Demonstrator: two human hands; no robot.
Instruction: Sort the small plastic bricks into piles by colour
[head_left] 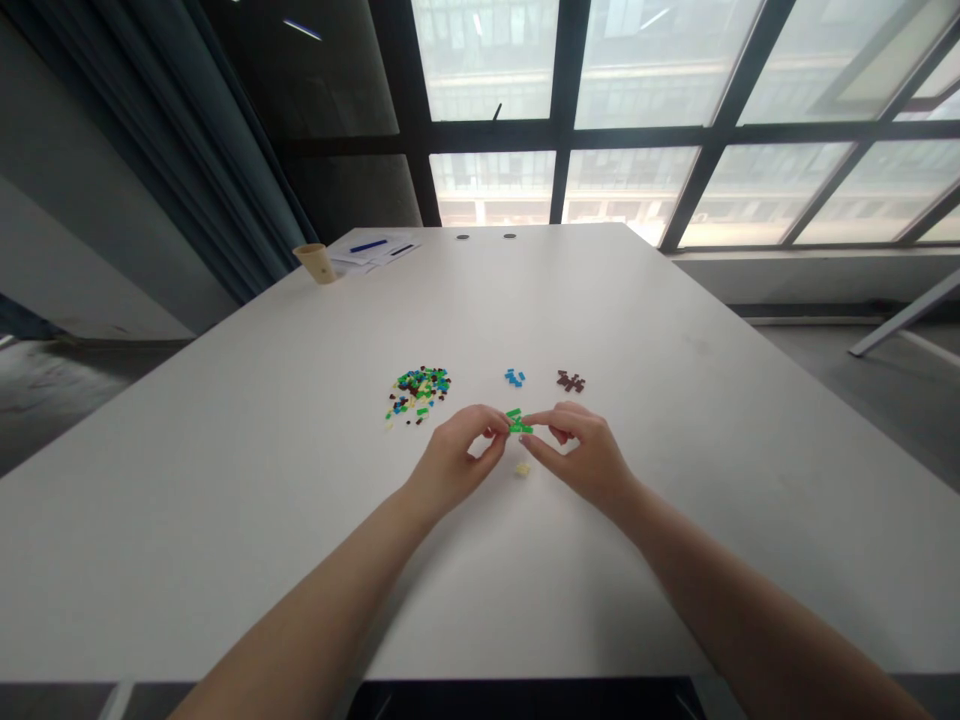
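Observation:
Green pieces (516, 424) lie in a small cluster between my two hands. My left hand (466, 450) is at the cluster's left edge, thumb and index finger pinched together; what is between their tips is too small to make out. On the right side, my right hand (577, 448) has thumb and index finger apart, the fingertips beside the green pieces. Just below the green cluster sits a pale yellow piece or small group (523, 469). Blue pieces (514, 377) and dark brown pieces (571, 381) form separate small groups beyond my hands.
A mixed pile of coloured pieces (420, 388) is spread to the left on the white table (300, 450). Farther back left stand a paper cup (316, 263) and papers (364, 252) with a blue pen (368, 245) on them. Windows are behind the table.

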